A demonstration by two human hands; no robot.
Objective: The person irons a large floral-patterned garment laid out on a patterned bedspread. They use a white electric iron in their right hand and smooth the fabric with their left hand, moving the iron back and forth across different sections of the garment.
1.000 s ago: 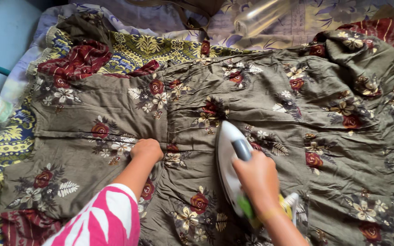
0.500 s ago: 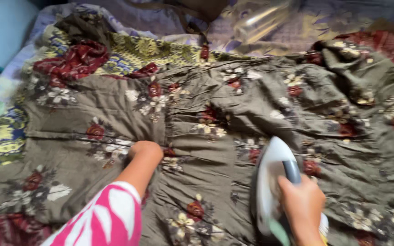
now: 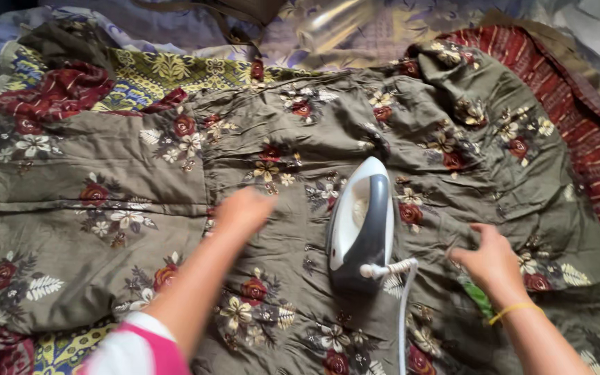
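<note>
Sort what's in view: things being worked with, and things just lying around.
In use:
olive floral cotton garment
white and grey electric iron, resting flat on it, released
left hand, blurred, over the garment
right hand, open on the garment

Lying about:
yellow-blue patterned sheet
maroon printed cloth

Iron [image 3: 360,221] on floral dress [image 3: 300,173], released, left hand [image 3: 243,210] blurred, perhaps hovering

Open cloth [image 3: 105,160] left of left hand [image 3: 244,210]; iron [image 3: 359,226] and cord [image 3: 403,305] blocking the gap to right hand [image 3: 492,260]; bunched folds [image 3: 467,83] upper right.
</note>
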